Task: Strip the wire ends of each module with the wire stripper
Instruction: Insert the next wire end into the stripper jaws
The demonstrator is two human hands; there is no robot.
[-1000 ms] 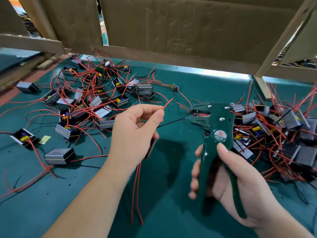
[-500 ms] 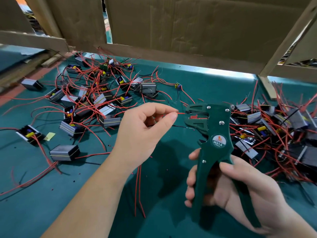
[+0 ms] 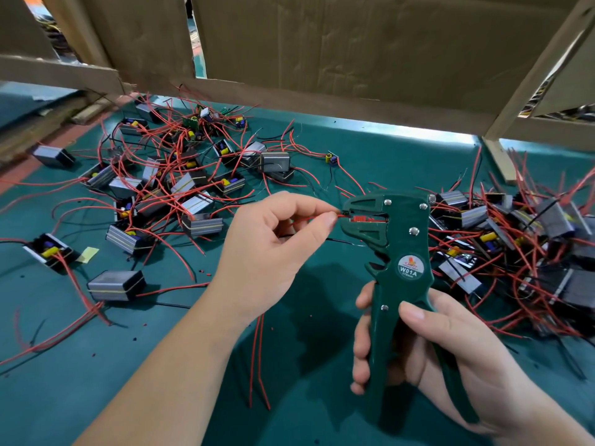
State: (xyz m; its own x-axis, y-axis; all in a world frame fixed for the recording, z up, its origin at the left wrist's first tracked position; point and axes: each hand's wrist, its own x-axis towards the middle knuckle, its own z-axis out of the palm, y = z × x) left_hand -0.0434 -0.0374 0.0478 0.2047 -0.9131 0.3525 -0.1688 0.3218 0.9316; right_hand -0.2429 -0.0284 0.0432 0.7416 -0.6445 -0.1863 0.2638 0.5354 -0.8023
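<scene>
My right hand [image 3: 450, 358] grips the handles of a dark green wire stripper [image 3: 397, 249] labelled W01A, held upright with its jaws pointing left. My left hand [image 3: 273, 252] pinches a thin red wire [image 3: 307, 218] between thumb and forefinger, and the wire's tip sits inside the stripper's jaws. More red wires [image 3: 257, 358] hang down below my left hand, and a black wire [image 3: 341, 241] runs under it. The module these wires belong to is hidden behind my left hand.
Several grey modules with red wires lie in a heap on the left [image 3: 180, 185] and in another heap on the right [image 3: 521, 246] of the green table [image 3: 96, 397]. Cardboard walls [image 3: 354, 53] stand along the back. Small red insulation bits [image 3: 203, 271] dot the table.
My left hand has brought the red wire's end rightward into the stripper's jaws. The stripper has come closer and a little lower in view.
</scene>
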